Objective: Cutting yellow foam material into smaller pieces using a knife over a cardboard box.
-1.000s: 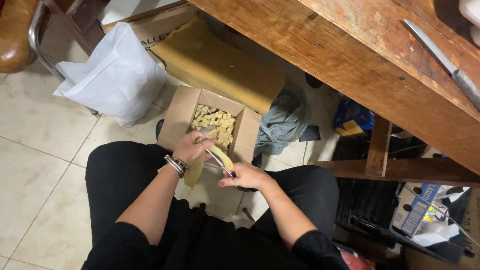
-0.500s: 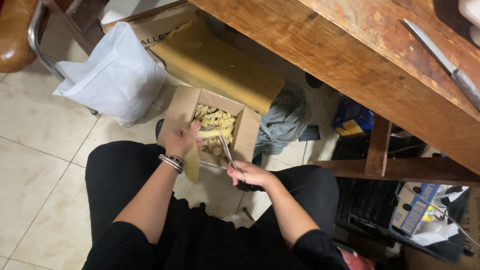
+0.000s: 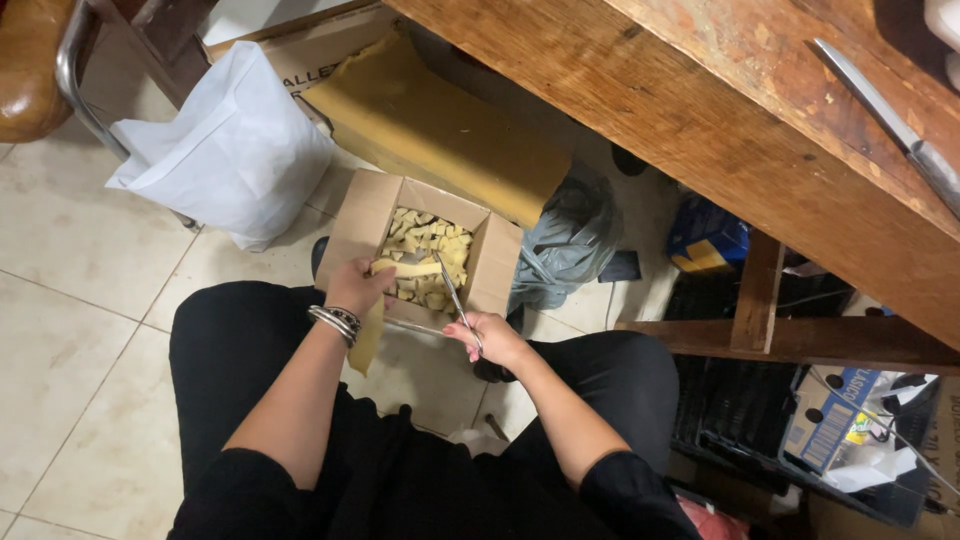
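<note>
Left of the cardboard box, a white bag stands. Over the box's near edge, the left hand pinches a yellow strip; the right hand grips scissors. Cut pieces cover the box floor; most of the strip appears uncut.

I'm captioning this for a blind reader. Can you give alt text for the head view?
Seen from above, a seated person's left hand holds a yellow strip while the right hand works scissors over an open cardboard box of yellow pieces, beside a wooden table.
</note>
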